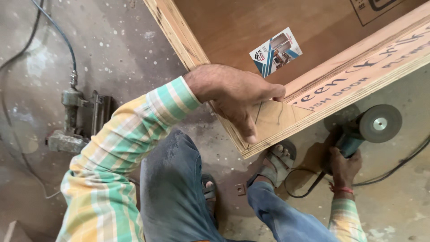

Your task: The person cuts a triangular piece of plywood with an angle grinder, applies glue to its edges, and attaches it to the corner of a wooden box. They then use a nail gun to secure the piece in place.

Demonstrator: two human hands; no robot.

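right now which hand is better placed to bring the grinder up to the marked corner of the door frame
Right. The right hand already grips the angle grinder low beside the frame, disc facing up. The left hand is pressed flat on the pencil-marked corner of the wooden door frame, steadying it.

Pneumatic nail gun (74,121) with hose (58,33)

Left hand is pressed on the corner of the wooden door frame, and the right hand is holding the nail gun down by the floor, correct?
Not quite. The left hand does press on the door frame corner, but the head view shows the right hand gripping an angle grinder. The nail gun lies untouched on the floor.
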